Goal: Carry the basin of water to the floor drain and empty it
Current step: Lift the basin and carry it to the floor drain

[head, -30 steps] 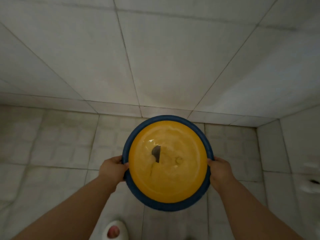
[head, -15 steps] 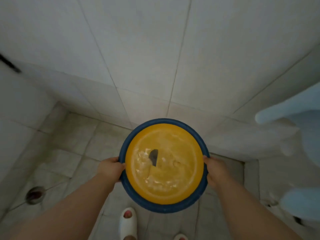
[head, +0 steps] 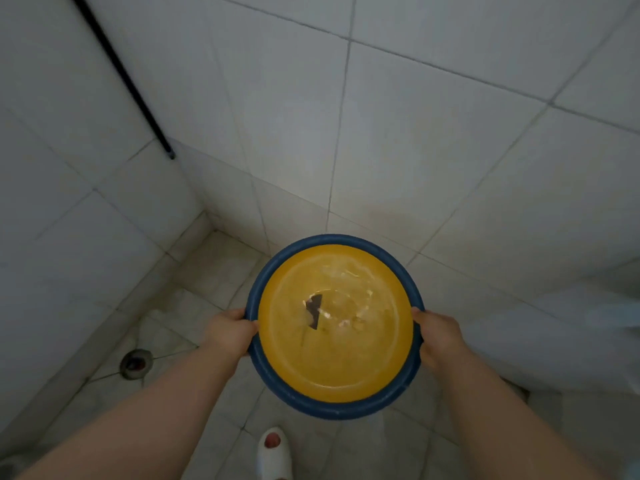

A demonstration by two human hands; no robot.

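Two grips [head: 230, 332] [head: 438, 336] on one basin [head: 332, 408]

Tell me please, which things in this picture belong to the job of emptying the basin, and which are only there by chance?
Belong to the job:
- basin, blue rim, yellow inside, water in it
- floor drain, low on the left
- left hand and right hand, gripping opposite sides of the rim

Only there:
- white slipper
- black rod on the wall
- pale blurred object at right, cannot identify
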